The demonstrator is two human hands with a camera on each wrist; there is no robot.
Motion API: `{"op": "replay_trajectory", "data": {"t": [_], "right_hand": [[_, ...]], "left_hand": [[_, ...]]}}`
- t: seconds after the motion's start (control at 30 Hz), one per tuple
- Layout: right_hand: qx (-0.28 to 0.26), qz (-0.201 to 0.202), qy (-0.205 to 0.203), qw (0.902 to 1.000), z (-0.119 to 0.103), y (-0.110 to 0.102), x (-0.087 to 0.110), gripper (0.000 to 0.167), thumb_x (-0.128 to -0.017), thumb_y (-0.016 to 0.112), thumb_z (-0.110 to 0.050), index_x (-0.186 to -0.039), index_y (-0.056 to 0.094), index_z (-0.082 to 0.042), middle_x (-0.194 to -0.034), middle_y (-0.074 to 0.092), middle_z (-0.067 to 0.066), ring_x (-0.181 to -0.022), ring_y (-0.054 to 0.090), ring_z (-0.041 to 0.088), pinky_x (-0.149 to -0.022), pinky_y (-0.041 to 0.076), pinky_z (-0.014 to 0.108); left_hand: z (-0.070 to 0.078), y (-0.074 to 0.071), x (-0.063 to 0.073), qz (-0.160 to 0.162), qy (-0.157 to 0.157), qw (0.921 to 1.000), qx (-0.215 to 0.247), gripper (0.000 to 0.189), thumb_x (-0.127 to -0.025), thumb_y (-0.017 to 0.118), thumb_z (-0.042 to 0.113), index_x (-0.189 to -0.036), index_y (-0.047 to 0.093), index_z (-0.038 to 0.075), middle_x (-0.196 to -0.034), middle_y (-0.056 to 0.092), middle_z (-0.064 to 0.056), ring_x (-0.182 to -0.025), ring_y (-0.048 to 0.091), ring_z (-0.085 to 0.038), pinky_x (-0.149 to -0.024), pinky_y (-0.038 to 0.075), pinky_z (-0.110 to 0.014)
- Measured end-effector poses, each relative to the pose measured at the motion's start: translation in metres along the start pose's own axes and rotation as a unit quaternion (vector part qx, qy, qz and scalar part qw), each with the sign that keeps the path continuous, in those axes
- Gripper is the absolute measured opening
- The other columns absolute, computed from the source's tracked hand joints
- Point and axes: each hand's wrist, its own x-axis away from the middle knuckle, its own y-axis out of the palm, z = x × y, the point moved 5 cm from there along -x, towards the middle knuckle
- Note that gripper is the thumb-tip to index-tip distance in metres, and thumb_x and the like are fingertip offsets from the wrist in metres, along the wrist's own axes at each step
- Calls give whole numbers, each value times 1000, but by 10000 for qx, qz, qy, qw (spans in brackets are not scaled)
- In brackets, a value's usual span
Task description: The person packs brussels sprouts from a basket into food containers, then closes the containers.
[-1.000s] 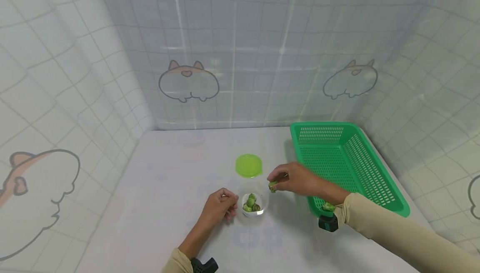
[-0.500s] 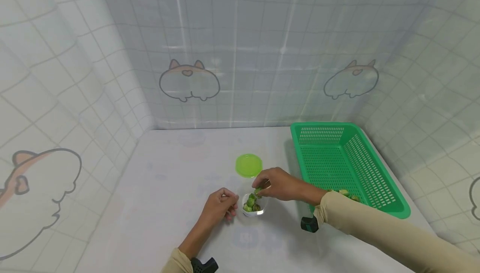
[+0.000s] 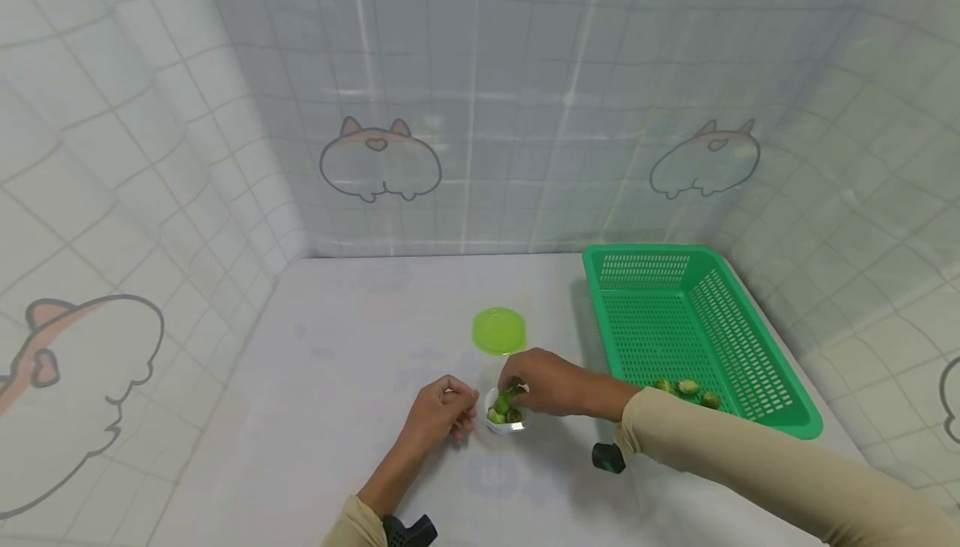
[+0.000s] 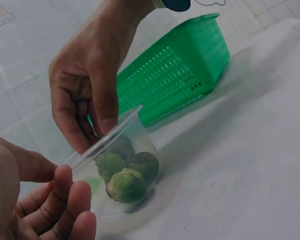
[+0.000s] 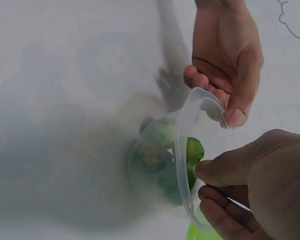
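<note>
Several Brussels sprouts (image 4: 127, 185) lie in a small clear plastic tub (image 4: 149, 131) on the table. My left hand (image 3: 437, 414) pinches the tub's rim between thumb and forefinger, as the right wrist view shows. Over the tub, my right hand (image 3: 551, 382) reaches down with its fingertips inside the rim. A green sprout (image 3: 503, 402) sits at those fingertips, pinched between thumb and fingers; its lower part is hard to make out among the others. Through the tub wall in the right wrist view the sprouts look blurred.
A lime-green lid (image 3: 498, 331) lies flat just behind the tub. To the right stands a green slotted basket (image 3: 648, 313) with several more sprouts (image 3: 687, 387) near its front, partly hidden by my right sleeve. Patterned sheets (image 3: 465, 113) enclose the table (image 3: 352, 322).
My right hand has carried a sprout leftward from beside the basket and lowered it into the tub. Its sleeve now uncovers more sprouts in the basket. The left hand has stayed put.
</note>
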Motion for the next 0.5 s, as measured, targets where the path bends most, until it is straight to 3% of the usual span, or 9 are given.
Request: {"op": "replay_trajectory", "data": {"t": [0.5], "right_hand": [[85,43,-53,9999,5,6,1,21,-88,73,3,-105,74,-10,-102,70,-2,-99,67,14,-86,54,27]], "left_hand": [[-2,1,-1,-7,72,10000,10,18,-98,65,14,-100,60,-4,-79,68,-21,-60,61,-17,-54,55,-33]]}}
